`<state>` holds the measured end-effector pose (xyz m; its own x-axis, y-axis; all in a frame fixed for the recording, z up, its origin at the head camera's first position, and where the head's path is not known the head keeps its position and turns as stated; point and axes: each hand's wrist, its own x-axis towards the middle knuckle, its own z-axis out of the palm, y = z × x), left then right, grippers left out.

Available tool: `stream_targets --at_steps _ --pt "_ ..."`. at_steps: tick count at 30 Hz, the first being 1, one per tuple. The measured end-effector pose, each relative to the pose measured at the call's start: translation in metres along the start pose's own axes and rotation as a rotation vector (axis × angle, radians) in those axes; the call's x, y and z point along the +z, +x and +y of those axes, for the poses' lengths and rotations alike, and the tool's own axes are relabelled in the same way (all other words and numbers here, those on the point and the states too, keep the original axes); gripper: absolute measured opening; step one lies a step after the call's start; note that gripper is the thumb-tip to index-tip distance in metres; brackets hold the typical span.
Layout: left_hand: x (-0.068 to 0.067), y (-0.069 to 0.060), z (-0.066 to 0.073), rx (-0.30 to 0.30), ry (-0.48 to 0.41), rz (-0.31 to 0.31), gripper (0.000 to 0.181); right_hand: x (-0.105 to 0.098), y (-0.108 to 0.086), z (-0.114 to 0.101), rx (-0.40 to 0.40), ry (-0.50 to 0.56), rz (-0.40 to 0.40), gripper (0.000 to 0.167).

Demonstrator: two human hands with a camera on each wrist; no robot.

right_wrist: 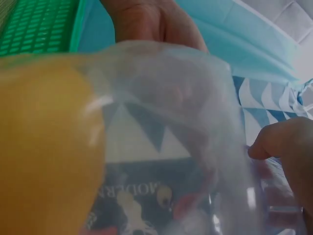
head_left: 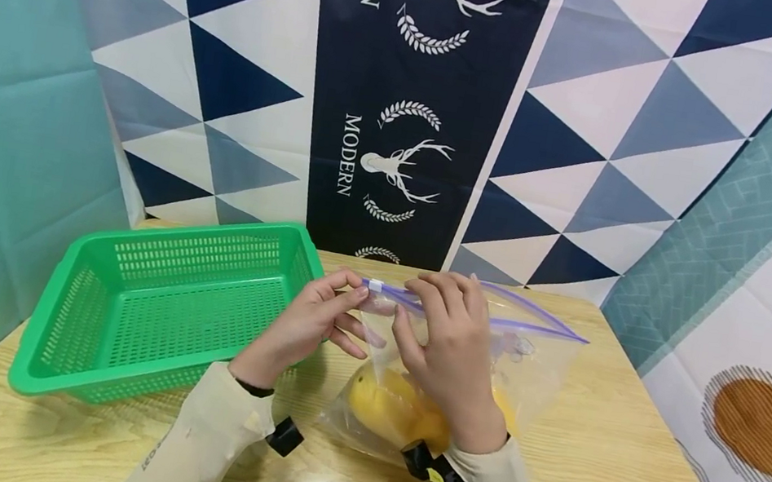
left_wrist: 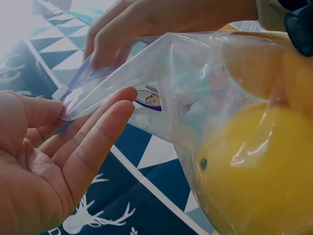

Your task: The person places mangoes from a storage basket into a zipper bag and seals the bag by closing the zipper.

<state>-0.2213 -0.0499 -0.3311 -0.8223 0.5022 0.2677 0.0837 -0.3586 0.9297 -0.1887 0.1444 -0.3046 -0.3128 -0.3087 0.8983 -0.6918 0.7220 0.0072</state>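
Note:
A clear zip bag (head_left: 546,366) with a purple zip strip (head_left: 529,326) stands on the table, its mouth partly parted at the right. Inside lie several yellow fruits (head_left: 378,402), large and smooth in the left wrist view (left_wrist: 254,166). My left hand (head_left: 312,315) pinches the bag's top left corner by the white slider (left_wrist: 60,92) between thumb and index finger, the other fingers spread. Just right of it, my right hand (head_left: 450,336) holds the bag's top edge with curled fingers over the strip. Plastic blurs much of the right wrist view, where a yellow fruit (right_wrist: 49,147) fills the left side.
A green plastic basket (head_left: 169,363) with slotted walls sits on the left of the wooden table (head_left: 620,472), close to my left forearm. Patterned cloth (head_left: 251,90) hangs behind the table and along both sides.

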Motion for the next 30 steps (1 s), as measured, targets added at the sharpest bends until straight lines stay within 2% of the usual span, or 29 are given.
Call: stream_targets --at_steps 6,12,19,25,30 --pt "0.004 -0.003 0.003 0.070 0.037 -0.073 0.010 0.005 0.007 -0.007 -0.016 0.017 0.017 0.019" --pt "0.008 -0.006 0.006 0.087 0.070 -0.068 0.012 0.005 0.008 -0.010 -0.024 0.016 0.009 0.015" --pt "0.011 -0.008 0.008 0.115 0.078 -0.100 0.013 0.003 0.008 -0.012 -0.045 0.021 0.022 0.015" --pt "0.013 -0.012 0.011 0.140 0.128 -0.118 0.034 0.003 0.008 -0.013 -0.044 0.044 0.033 0.018" --pt "0.013 -0.014 0.013 0.148 0.176 -0.135 0.036 0.002 0.008 -0.014 -0.053 0.063 0.057 0.020"
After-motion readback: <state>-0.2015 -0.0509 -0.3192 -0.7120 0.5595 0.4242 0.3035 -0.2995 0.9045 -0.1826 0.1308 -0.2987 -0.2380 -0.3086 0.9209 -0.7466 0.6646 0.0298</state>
